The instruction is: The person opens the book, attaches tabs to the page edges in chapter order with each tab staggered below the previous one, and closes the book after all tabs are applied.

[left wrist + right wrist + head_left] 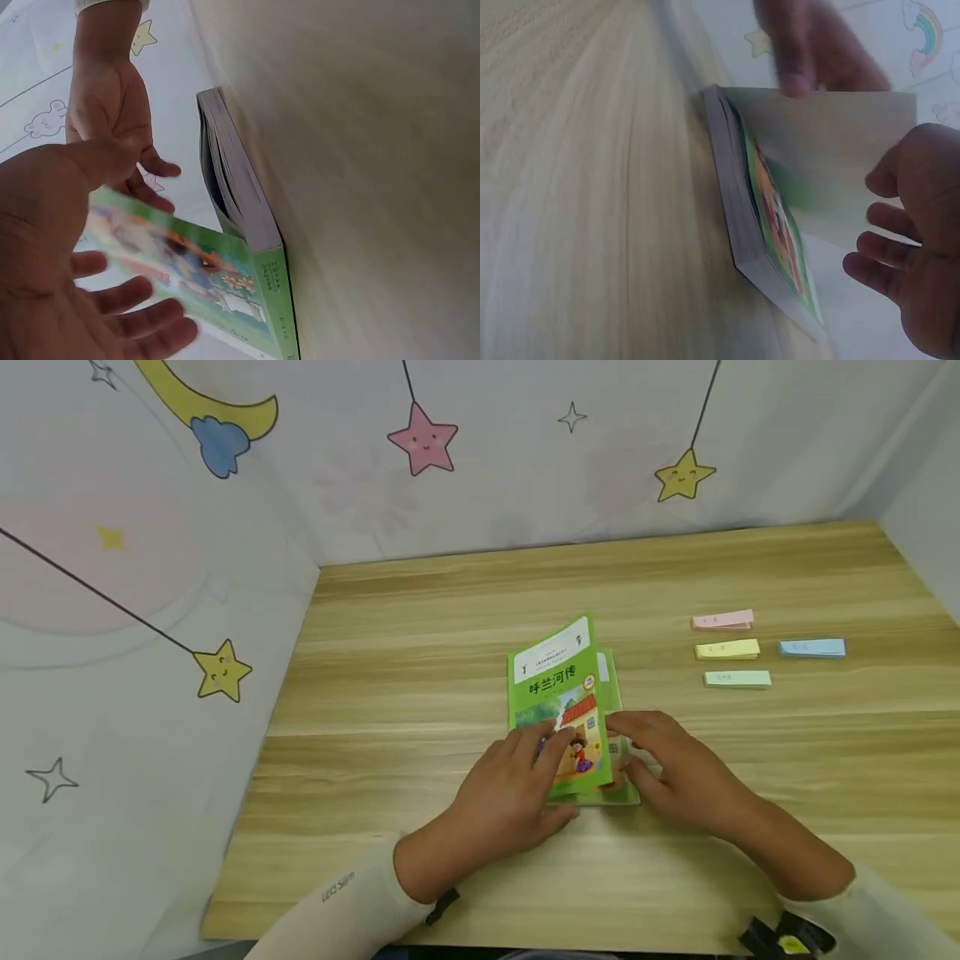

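Observation:
A thick green paperback book with a picture cover lies on the table, its front cover raised at a slant from the spine. Beneath the cover shows a colourful inner page with a green border. My left hand rests against the outside of the cover, fingers spread across the picture and thumb apart near the book's bottom edge. At the cover's free edge is my right hand, index fingertip right at that edge and thumb apart, lower down over the book's right side.
Right of the book lie several small folded paper strips: a pink strip, a yellow strip, a green strip and a blue strip. A wall cloth with stars borders the wooden table behind and at left.

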`<action>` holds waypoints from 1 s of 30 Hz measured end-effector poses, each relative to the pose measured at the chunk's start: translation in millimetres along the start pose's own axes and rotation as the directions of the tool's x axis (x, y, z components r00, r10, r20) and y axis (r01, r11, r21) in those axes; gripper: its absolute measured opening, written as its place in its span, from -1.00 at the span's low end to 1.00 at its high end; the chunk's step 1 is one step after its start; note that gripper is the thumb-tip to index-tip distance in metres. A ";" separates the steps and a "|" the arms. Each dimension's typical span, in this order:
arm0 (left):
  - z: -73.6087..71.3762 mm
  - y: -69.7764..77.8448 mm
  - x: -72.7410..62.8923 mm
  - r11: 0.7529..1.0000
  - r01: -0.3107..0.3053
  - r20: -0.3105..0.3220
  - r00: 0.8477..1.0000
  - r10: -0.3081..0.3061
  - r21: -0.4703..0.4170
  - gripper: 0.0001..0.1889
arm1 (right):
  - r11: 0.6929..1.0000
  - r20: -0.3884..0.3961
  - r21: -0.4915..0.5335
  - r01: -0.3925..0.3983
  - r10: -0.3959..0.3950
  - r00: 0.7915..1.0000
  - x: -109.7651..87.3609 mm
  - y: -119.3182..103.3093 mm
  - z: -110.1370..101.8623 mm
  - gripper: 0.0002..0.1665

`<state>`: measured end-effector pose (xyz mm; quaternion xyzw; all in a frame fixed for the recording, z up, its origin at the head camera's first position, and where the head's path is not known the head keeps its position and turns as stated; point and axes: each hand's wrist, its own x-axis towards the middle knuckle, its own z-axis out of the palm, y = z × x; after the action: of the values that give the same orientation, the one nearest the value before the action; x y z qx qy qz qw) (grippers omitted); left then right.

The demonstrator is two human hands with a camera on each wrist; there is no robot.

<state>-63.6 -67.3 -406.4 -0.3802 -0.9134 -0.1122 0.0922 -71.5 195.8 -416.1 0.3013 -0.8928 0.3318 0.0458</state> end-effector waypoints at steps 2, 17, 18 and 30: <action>-1.7 -0.5 -0.5 0.999 -0.033 -0.121 0.992 0.034 0.014 -0.15 | 0.996 0.030 -0.017 0.086 -0.086 0.996 4.2 -1.3 4.6 -0.28; -43.4 -13.4 -32.2 0.885 0.341 -0.249 0.930 -0.269 0.318 -0.35 | 0.978 0.266 -0.176 0.110 -0.061 0.962 -1.2 10.7 -1.1 -0.40; -43.6 -15.3 -33.7 0.879 0.341 -0.210 0.936 -0.283 0.334 -0.41 | 0.978 0.266 -0.178 0.106 -0.056 0.962 -1.4 11.1 -1.0 -0.42; -10.3 -22.4 -21.4 0.988 0.145 0.291 0.944 -0.156 0.060 -0.56 | 0.971 0.163 -0.180 0.155 -0.126 0.979 -4.6 14.9 2.8 -0.87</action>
<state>-64.0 -99.9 -405.0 -0.3199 -0.9453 -0.0440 -0.0467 -75.8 205.3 -428.0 0.3821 -0.8979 0.2164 0.0307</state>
